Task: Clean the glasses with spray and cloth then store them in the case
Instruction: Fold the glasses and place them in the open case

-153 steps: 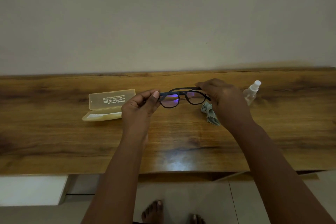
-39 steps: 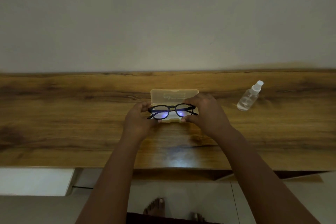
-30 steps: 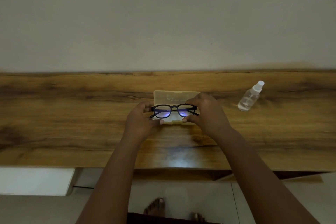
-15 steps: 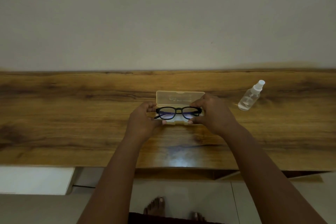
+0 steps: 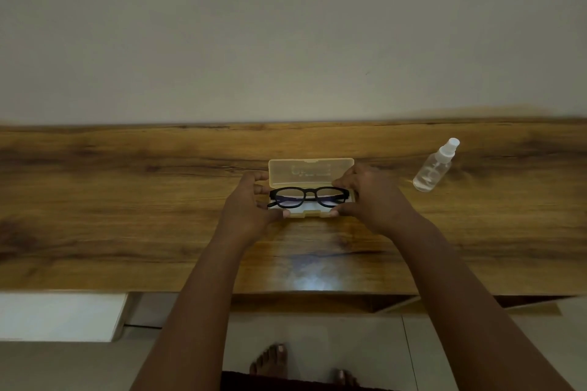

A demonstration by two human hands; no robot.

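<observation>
Black-framed glasses (image 5: 309, 196), folded, sit low in the open yellowish translucent case (image 5: 310, 172) at the middle of the wooden table (image 5: 127, 200). The case lid stands up behind them. My left hand (image 5: 251, 203) grips the left end of the glasses and case. At the right end my right hand (image 5: 368, 197) does the same, thumb at the case's front edge. A whitish lining or cloth shows inside the case under the lenses. The clear spray bottle (image 5: 433, 167) lies tilted to the right, apart from both hands.
A plain wall rises behind the table. A white cabinet top (image 5: 60, 316) shows below the table's front edge at the left. My bare feet (image 5: 273, 359) stand on a tiled floor.
The case now sits at the table's middle instead of the left, and the cloth beside the bottle is gone from view. In the last second the glasses have sunk lower into the case.
</observation>
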